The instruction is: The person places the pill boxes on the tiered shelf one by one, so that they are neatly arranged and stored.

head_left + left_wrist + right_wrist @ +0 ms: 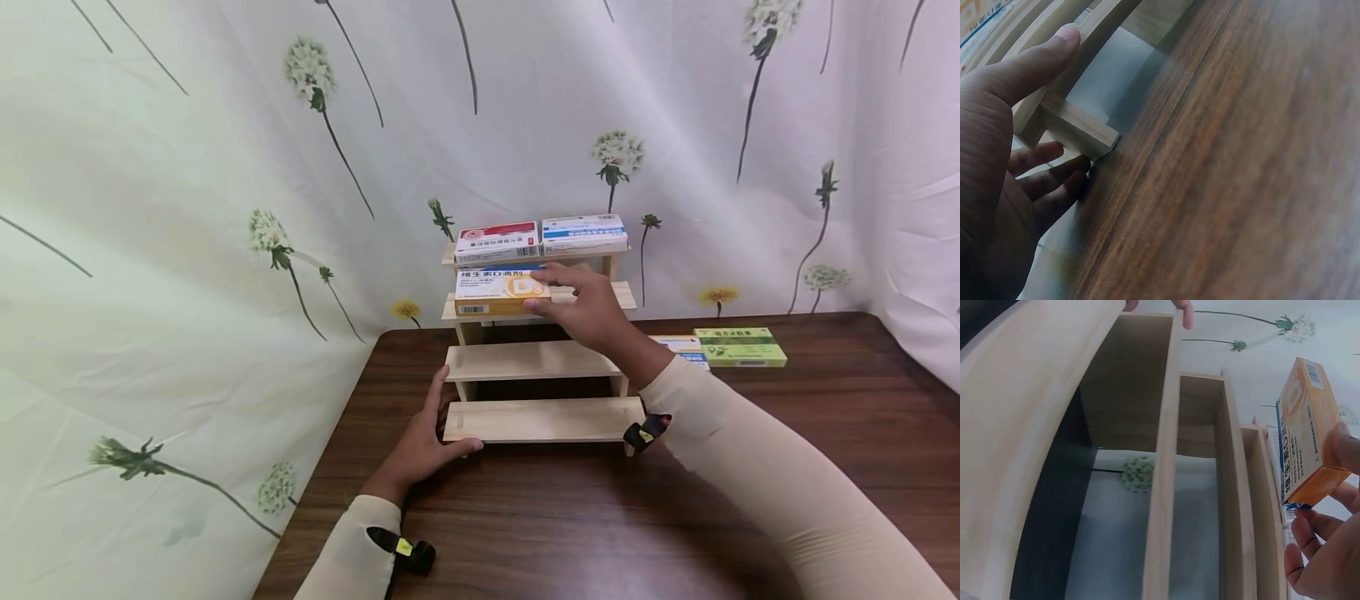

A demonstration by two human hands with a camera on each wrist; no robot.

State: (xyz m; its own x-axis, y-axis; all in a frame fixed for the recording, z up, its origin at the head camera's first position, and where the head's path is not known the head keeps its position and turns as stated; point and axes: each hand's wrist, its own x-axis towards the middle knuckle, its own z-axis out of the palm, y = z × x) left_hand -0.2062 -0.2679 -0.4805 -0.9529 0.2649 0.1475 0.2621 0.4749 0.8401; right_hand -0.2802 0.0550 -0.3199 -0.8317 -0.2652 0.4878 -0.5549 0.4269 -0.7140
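Observation:
A stepped wooden display rack (pixel 540 421) with four shelves stands on the table. My right hand (pixel 592 315) pinches the right end of an orange and white vitamin D drops box (pixel 491 290), thumb in front and fingers at the upper side. In the head view this box overlaps the left part of the second shelf from the top. The right wrist view shows the box (pixel 1305 431) tilted between thumb and fingers. At the rack's lower left corner, my left hand (pixel 422 448) rests with thumb along the bottom shelf's front edge and index fingertip by the shelf above.
On the top shelf lie a red and white medicine box (pixel 497 242) and a blue and white one (pixel 585 234). Right of the rack, a green box (pixel 741 347) lies on the dark wooden table (pixel 847 400), beside a partly hidden blue-and-white box (pixel 690 350). A flower-print curtain (pixel 525 150) hangs behind.

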